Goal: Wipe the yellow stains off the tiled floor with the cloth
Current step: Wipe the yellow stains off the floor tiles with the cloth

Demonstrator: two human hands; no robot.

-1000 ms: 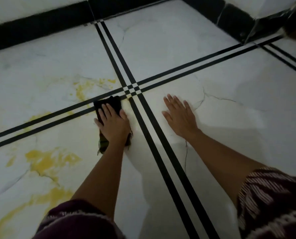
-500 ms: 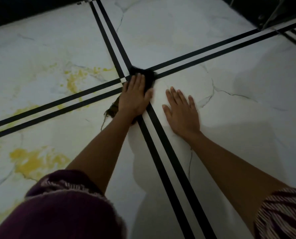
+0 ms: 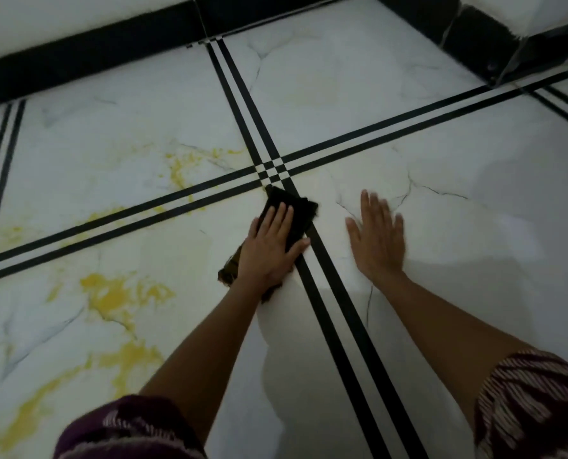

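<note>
A dark cloth [image 3: 294,213] lies flat on the white tiled floor [image 3: 342,101], just below the crossing of the black double stripes [image 3: 272,168]. My left hand [image 3: 271,250] presses flat on the cloth, fingers together, covering its near half. My right hand [image 3: 378,240] rests palm down on the bare tile to the right of the stripes, fingers spread, holding nothing. Yellow stains spread over the left tiles: a thick patch [image 3: 117,294], a long smear [image 3: 77,385] near my left sleeve, and thinner streaks [image 3: 178,168] above the horizontal stripes.
A black skirting [image 3: 87,58] runs along the wall at the top and turns a corner at the upper right [image 3: 474,41]. Dark hairline cracks [image 3: 418,188] mark the right tile. My patterned sleeves fill the bottom corners.
My left hand and the cloth slid back down from the stripe crossing to just below it. My right hand stayed planted on the right tile. The camera view lifted, showing the skirting again.
</note>
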